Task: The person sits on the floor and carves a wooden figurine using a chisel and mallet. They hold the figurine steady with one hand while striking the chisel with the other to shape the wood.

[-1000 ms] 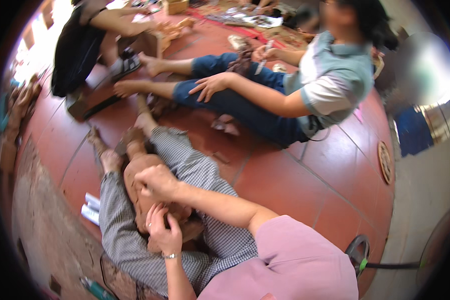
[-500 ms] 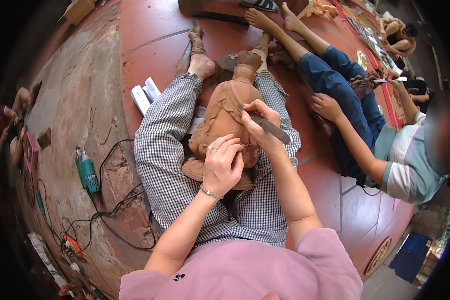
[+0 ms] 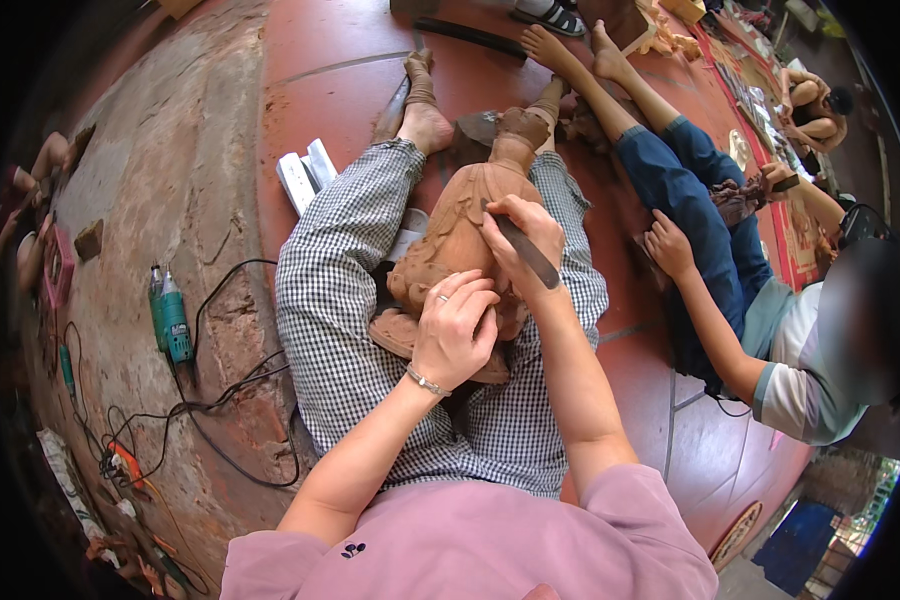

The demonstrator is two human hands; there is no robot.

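A brown carved figure (image 3: 480, 205) lies between my legs, its head pointing away from me. My right hand (image 3: 530, 238) grips a dark, flat carving blade (image 3: 526, 254), whose tip meets the figure's robe. Over the figure's lower end, my left hand (image 3: 457, 328) bends its fingers and holds it. That hand covers part of the base (image 3: 394, 334). Whether my left fingers also pinch something small is hidden.
Green power tools (image 3: 175, 325) and tangled black cables (image 3: 205, 405) lie on rough ground at the left. A white metal piece (image 3: 305, 175) is beside my left leg. At right a co-worker (image 3: 795, 345) sits close, legs stretched out. A black bar (image 3: 470, 37) lies ahead.
The whole view has shifted slightly, moving the scene a little. My right hand and the blade have turned somewhat on the robe. The left hand stays at the figure's lower end.
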